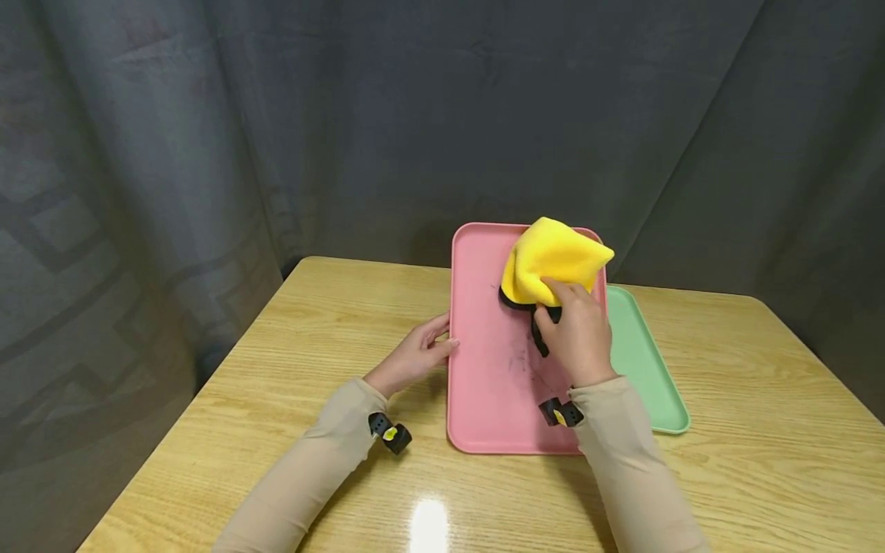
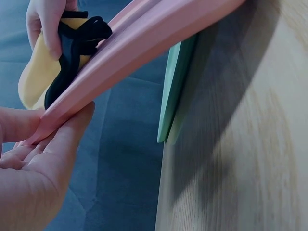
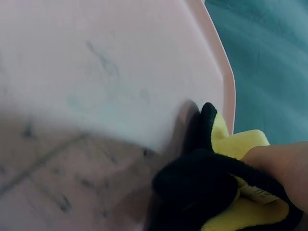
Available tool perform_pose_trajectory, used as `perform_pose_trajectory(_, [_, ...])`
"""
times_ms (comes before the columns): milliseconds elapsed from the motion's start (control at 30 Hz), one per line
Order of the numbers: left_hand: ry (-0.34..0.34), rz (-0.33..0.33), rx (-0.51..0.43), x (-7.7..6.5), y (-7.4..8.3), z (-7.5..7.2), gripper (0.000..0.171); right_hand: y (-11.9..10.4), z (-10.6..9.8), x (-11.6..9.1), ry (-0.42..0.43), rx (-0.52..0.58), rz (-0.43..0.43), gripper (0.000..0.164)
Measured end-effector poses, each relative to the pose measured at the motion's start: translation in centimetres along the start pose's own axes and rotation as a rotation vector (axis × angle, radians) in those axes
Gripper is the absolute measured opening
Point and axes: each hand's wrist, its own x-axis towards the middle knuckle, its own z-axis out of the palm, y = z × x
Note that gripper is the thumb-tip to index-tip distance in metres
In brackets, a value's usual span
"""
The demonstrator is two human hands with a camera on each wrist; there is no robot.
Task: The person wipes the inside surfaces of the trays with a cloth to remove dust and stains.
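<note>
Wiping looks to be the step in hand, judged partway. Head view: left hand (image 1: 413,356) pinches the left rim of the pink tray (image 1: 484,399), thumb on the inner side; right hand (image 1: 581,334) has thumb and fingers bent onto the yellow cloth (image 1: 560,257), which lies at the tray's far right part. Green tray (image 1: 643,361) rests on the table (image 1: 760,384) to the right, partly hidden behind the pink one. Left wrist view: pink tray tilted, rim held firmly between left thumb and fingers. Right wrist view: dark marks (image 3: 63,206) remain on the tray, with fainter smears in the brighter area; wiping therefore judged unfinished. Right fingertips hidden by cloth here.
</note>
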Motion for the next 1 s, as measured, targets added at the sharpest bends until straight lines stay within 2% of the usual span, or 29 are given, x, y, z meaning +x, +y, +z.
perform_pose_trajectory(400, [-0.010, 0.023, -0.011, 0.0, -0.1, 0.1, 0.053, -1.5, 1.4, -0.7, 0.026, 0.058, -0.120, 0.042])
perform_pose_trajectory(633, [-0.005, -0.008, 0.010, -0.1, 0.3, 0.2, 0.053, -2.5, 1.8, -1.1, -0.016, 0.074, -0.196, 0.043])
perform_pose_trajectory(833, [-0.012, -0.018, 0.016, -0.1, 0.3, 0.2, 0.053, -2.9, 2.0, -1.3, -0.036, 0.074, -0.210, 0.041])
perform_pose_trajectory(1000, [-0.023, -0.004, 0.006, 0.1, 0.1, 0.3, 0.053, -2.8, 2.1, -1.4, -0.034, 0.030, -0.209, 0.040])
